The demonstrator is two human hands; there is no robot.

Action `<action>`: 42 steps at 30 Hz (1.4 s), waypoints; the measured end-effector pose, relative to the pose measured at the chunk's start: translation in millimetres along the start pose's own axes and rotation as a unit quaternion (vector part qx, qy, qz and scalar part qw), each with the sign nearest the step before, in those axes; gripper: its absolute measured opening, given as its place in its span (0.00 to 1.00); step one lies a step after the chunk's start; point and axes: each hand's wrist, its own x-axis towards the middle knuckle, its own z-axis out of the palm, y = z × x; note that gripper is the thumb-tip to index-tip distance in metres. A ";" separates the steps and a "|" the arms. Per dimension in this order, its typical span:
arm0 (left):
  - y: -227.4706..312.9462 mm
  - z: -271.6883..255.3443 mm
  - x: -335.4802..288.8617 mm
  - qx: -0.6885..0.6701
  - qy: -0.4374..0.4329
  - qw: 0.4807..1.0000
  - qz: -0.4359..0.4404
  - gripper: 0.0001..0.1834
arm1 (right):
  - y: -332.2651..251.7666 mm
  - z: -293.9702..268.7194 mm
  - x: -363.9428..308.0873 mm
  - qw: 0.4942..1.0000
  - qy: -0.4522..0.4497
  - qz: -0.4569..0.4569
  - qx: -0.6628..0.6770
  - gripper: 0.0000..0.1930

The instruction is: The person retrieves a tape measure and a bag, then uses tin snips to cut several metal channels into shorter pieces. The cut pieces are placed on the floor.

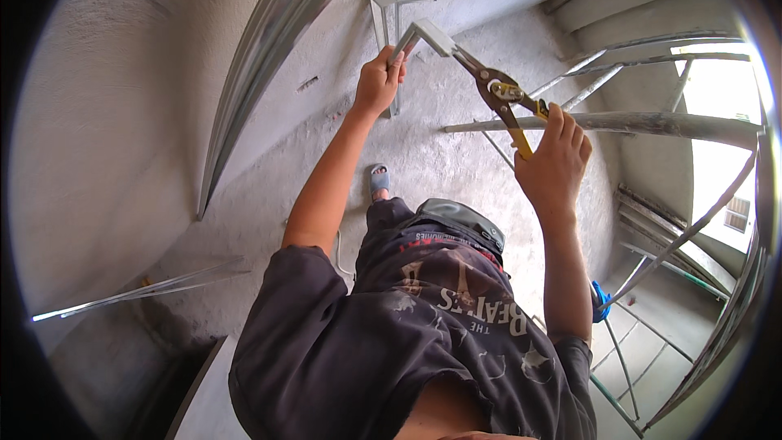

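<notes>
My left hand is closed around one leg of a bent, silver metal channel, held up in front of me. In my right hand are tin snips with dark jaws and yellow grips. Their handles are spread apart, with my fingers wrapped around them. The jaw tips meet the right end of the channel; whether they bite into the metal I cannot tell. Behind my left hand, another angled metal frame piece stands near the wall.
Long metal profiles rise along the left wall. Scaffold pipes cross the right side, near stacked planks and a blue bundle. Thin metal strips jut out at lower left. A dark pouch sits at my waist.
</notes>
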 end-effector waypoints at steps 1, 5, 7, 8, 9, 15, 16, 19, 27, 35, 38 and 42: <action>-12.4 -0.1 0.0 0.000 0.007 1.000 0.008 0.17 | 2.1 6.5 -6.2 0.999 -0.039 0.016 0.010 0.37; -46.8 -7.2 16.0 0.019 0.043 0.998 0.036 0.17 | 19.9 44.7 -46.0 0.983 -0.169 0.070 0.022 0.35; -41.6 -16.2 28.1 0.029 0.082 0.995 0.054 0.17 | 36.1 68.0 -73.3 0.965 -0.243 0.097 0.010 0.33; -45.2 -21.0 34.5 0.056 0.092 0.992 0.061 0.18 | 45.4 84.6 -91.5 0.959 -0.257 0.122 0.007 0.31; -51.3 -24.6 40.7 0.054 0.087 0.993 0.052 0.18 | 55.2 97.4 -109.4 0.949 -0.288 0.131 -0.001 0.30; -82.4 -16.6 76.4 0.027 0.074 0.997 0.021 0.18 | 105.2 154.5 -223.2 0.841 -0.457 0.291 -0.007 0.39; -98.2 -18.2 82.5 0.045 0.090 0.995 0.004 0.18 | 110.8 162.6 -235.9 0.828 -0.470 0.307 0.000 0.40; -122.5 -21.8 101.1 0.080 0.129 0.988 -0.037 0.18 | 120.5 169.1 -261.0 0.775 -0.535 0.336 0.021 0.42; -112.4 -35.1 114.0 0.138 0.111 0.968 -0.178 0.34 | 164.8 216.7 -323.4 0.725 -0.556 0.391 0.111 0.45; -139.6 -24.0 -98.1 0.205 -0.036 0.916 -0.343 0.46 | 168.8 228.6 -220.0 0.866 -0.454 0.172 0.121 0.38; -44.6 24.3 -195.1 0.137 0.023 0.961 -0.240 0.32 | 124.5 207.2 -152.8 0.914 -0.388 0.027 0.114 0.30; 87.9 59.0 -275.8 0.324 0.102 0.936 0.088 0.36 | 52.2 177.7 -91.2 0.906 -0.309 -0.267 0.110 0.19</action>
